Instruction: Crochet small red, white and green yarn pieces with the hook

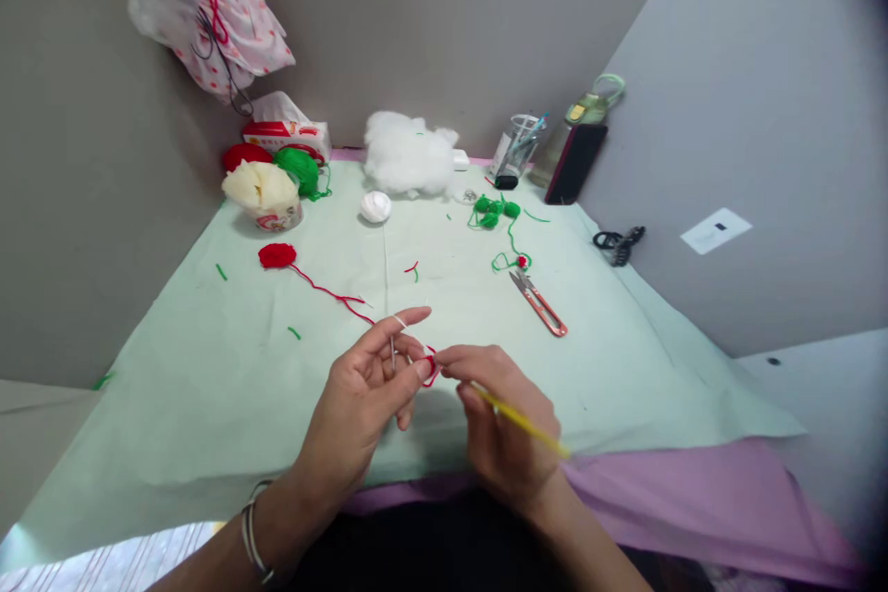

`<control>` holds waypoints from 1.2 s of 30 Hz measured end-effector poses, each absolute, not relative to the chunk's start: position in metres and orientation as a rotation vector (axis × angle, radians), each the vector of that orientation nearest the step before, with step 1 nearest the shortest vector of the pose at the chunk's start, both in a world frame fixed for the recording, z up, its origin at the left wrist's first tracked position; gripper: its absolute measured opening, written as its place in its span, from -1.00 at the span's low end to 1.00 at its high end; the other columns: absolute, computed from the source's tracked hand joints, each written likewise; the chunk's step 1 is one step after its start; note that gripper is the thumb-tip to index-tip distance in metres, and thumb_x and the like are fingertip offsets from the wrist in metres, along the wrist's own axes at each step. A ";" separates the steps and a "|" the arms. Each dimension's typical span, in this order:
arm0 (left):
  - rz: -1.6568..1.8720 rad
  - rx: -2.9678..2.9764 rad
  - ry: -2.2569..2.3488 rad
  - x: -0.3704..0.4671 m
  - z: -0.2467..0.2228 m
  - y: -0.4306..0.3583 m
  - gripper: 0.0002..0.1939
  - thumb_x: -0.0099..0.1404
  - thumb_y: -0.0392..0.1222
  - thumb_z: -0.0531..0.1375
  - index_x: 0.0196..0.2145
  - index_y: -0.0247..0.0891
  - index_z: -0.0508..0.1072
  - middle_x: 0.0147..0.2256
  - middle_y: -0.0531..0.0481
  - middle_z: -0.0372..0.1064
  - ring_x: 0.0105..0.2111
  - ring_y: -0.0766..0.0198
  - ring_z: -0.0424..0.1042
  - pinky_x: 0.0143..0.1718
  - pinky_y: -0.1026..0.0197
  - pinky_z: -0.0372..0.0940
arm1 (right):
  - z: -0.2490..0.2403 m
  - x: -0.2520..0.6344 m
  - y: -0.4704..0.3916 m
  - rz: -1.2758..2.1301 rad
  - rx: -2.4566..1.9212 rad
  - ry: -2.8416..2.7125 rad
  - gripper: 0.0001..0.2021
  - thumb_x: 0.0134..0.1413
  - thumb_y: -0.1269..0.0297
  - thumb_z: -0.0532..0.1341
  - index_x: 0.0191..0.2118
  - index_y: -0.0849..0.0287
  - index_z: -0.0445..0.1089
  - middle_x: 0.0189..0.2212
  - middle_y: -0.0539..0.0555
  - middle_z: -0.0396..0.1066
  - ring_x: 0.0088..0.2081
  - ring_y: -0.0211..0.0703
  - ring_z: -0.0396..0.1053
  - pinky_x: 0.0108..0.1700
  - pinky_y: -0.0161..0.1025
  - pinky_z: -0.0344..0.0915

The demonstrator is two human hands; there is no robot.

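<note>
Between thumb and fingers, my left hand pinches a small red crochet piece. White yarn loops over its raised index finger. My right hand is closed round a crochet hook with a yellow handle; its hook end is hidden by the fingers at the red piece. From the left hand, red yarn runs to a small flat red yarn bundle. A white yarn ball lies farther back, its strand leading toward my hands.
Orange-handled thread snips lie right of my hands, near green yarn pieces. At the back stand white stuffing, a glass, a phone against a bottle, and a tissue box. A tub sits back left.
</note>
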State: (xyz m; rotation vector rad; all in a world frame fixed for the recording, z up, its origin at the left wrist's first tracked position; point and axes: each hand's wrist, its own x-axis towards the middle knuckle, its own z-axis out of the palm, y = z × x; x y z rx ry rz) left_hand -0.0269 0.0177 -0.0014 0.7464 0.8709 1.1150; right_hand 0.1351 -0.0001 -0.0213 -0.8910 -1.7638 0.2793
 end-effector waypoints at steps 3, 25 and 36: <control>1.039 0.591 0.805 -0.026 0.000 0.018 -0.45 0.20 -0.16 0.51 0.13 -0.23 0.58 -0.43 0.16 0.34 -0.64 0.57 0.09 -0.66 0.46 0.09 | -0.028 0.132 0.000 0.104 -0.904 -1.802 -0.65 0.32 0.49 0.26 0.13 0.03 0.53 -0.08 0.18 0.59 -0.07 0.00 0.57 -0.11 -0.12 0.55; 1.024 0.450 0.750 -0.029 -0.002 0.029 -0.62 0.18 -0.30 0.50 -0.03 -0.28 0.70 -0.43 0.15 0.29 -0.62 0.60 0.05 -0.63 0.51 0.16 | -0.019 0.131 0.010 0.696 -0.900 -1.261 -0.77 0.43 0.39 0.19 -0.12 0.01 0.61 -0.32 0.03 0.54 -0.34 -0.18 0.46 -0.28 -0.19 0.45; 1.024 0.727 0.794 -0.032 -0.001 0.023 -0.66 0.25 -0.22 0.47 0.00 -0.17 0.69 -0.32 0.09 0.43 -0.57 0.52 0.27 -0.53 0.40 0.38 | -0.024 0.137 0.014 1.081 -0.811 -1.113 -0.80 0.46 0.20 0.20 -0.16 0.05 0.59 -0.31 0.01 0.59 -0.35 -0.26 0.50 -0.25 -0.27 0.45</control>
